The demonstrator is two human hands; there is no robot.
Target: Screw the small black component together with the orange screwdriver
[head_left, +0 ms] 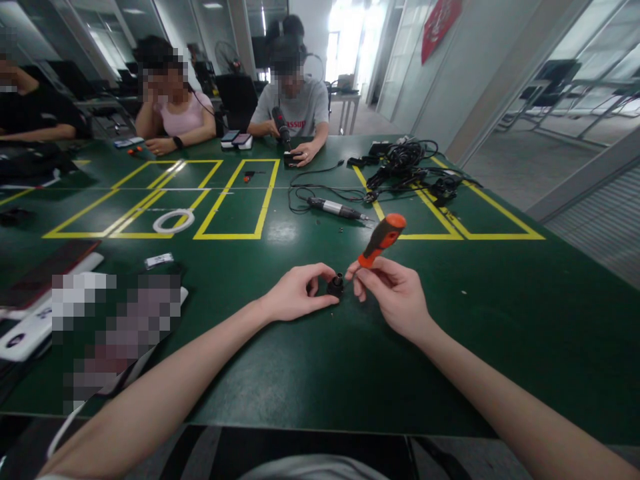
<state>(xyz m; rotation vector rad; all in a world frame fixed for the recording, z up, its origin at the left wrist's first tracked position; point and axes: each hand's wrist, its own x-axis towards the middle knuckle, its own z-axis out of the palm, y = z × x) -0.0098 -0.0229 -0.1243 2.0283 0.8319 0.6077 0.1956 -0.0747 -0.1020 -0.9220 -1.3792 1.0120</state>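
My left hand [299, 293] pinches a small black cylindrical part [335, 285] against the green table [320, 360], thumb and fingers closed round it. My right hand [395, 293] grips a screwdriver with an orange and black handle [383, 239]. The handle tilts up and to the right, and the tip points down into the black part. Both hands meet near the middle of the table, close to me.
An electric screwdriver [334, 209] with its cable and a tangle of black cables [407, 167] lie further back. A white tape ring [173, 221] rests on the yellow floor-style markings. Flat devices [30, 327] lie at the left. Three other people sit at the far side.
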